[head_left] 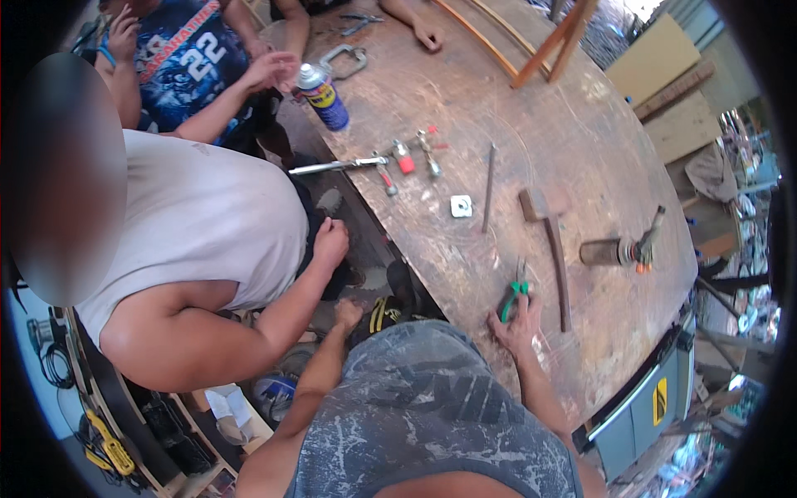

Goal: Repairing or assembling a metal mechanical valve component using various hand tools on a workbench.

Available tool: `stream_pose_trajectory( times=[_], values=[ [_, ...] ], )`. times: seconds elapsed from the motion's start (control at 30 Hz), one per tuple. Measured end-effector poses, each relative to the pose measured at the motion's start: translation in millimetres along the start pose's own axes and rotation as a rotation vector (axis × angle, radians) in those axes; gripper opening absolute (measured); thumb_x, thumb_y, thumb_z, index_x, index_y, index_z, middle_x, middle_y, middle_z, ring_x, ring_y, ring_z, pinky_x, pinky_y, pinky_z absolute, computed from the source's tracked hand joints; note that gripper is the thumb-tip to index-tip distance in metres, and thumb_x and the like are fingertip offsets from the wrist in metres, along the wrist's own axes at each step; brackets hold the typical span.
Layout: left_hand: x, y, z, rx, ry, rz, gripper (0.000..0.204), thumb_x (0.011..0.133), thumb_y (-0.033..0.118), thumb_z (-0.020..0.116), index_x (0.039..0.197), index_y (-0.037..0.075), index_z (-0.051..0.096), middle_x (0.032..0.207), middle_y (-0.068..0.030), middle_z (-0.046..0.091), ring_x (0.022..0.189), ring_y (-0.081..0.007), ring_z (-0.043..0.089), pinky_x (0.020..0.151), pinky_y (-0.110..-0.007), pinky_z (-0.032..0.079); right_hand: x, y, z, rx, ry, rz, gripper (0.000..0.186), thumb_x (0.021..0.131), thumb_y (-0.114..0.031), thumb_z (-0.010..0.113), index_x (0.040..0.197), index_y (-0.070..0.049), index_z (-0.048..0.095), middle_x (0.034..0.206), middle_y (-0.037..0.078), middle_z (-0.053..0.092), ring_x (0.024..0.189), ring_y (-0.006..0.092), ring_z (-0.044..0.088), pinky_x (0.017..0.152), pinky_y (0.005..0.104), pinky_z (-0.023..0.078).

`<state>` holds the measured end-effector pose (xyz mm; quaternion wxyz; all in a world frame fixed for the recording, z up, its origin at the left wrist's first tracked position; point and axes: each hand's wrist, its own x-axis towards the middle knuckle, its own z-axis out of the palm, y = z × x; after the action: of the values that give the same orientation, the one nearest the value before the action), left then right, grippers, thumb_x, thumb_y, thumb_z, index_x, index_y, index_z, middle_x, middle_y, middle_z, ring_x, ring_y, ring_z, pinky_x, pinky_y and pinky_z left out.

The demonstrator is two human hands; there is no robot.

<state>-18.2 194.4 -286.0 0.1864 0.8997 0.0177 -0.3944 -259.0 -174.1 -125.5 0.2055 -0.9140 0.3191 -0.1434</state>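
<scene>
My right hand (520,329) rests on the wooden tabletop (465,274), its fingers closed about the green handles of a pair of pliers (515,297). The jaws point away from me. Just right of the pliers lies a hammer (558,270) with a blocky head and a long brown handle. Beyond them are a thin metal rod (489,189) and a small white square piece (461,206) with a dark centre. My left hand (348,314) is low beside the table, next to a black item with yellow stripes (384,314); its fingers are too unclear to read.
A torch on a canister (613,251) lies to the right. Farther off are red-handled metal fittings (402,156), a blue spray can (324,101), a C-clamp (343,61) and a wooden frame (552,54). A person in a white sleeveless shirt (212,220) sits close at left; others are behind.
</scene>
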Motion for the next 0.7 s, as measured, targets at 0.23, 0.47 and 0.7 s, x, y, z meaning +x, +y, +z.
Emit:
stream_pose_trajectory(
  times=[0.23, 0.47, 0.7],
  values=[
    [-15.3, 2.4, -4.0, -0.044, 0.015, 0.016, 0.053, 0.088, 0.038, 0.076, 0.128, 0.004, 0.073, 0.134, -0.0178, 0.070, 0.128, -0.0332, 0.065, 0.112, -0.040, 0.047, 22.1, 0.6, -25.6, -0.031, -0.278, -0.013, 0.073, 0.069, -0.034, 0.086, 0.130, -0.005, 0.057, 0.118, 0.026, 0.053, 0.112, 0.0454, 0.054, 0.095, 0.0535, 0.048],
    [-20.7, -5.4, 13.0, 0.055, 0.001, 0.056, 0.058, 0.088, 0.040, 0.074, 0.132, 0.003, 0.070, 0.134, -0.0180, 0.070, 0.128, -0.0340, 0.064, 0.112, -0.040, 0.047, 115.2, -35.2, -88.8, -0.322, -0.501, -0.303, 0.076, 0.072, -0.036, 0.084, 0.138, -0.011, 0.057, 0.118, 0.023, 0.054, 0.114, 0.0404, 0.055, 0.097, 0.0504, 0.046],
    [-33.7, 9.5, 15.3, -0.050, 0.038, 0.047, 0.058, 0.089, 0.037, 0.074, 0.134, 0.001, 0.068, 0.124, -0.0160, 0.075, 0.121, -0.0343, 0.069, 0.107, -0.041, 0.051, 213.5, -80.3, -73.5, -0.670, -0.470, -0.659, 0.047, 0.081, -0.028, 0.075, 0.125, -0.015, 0.070, 0.117, 0.018, 0.059, 0.115, 0.0356, 0.057, 0.093, 0.0465, 0.048]
  ],
)
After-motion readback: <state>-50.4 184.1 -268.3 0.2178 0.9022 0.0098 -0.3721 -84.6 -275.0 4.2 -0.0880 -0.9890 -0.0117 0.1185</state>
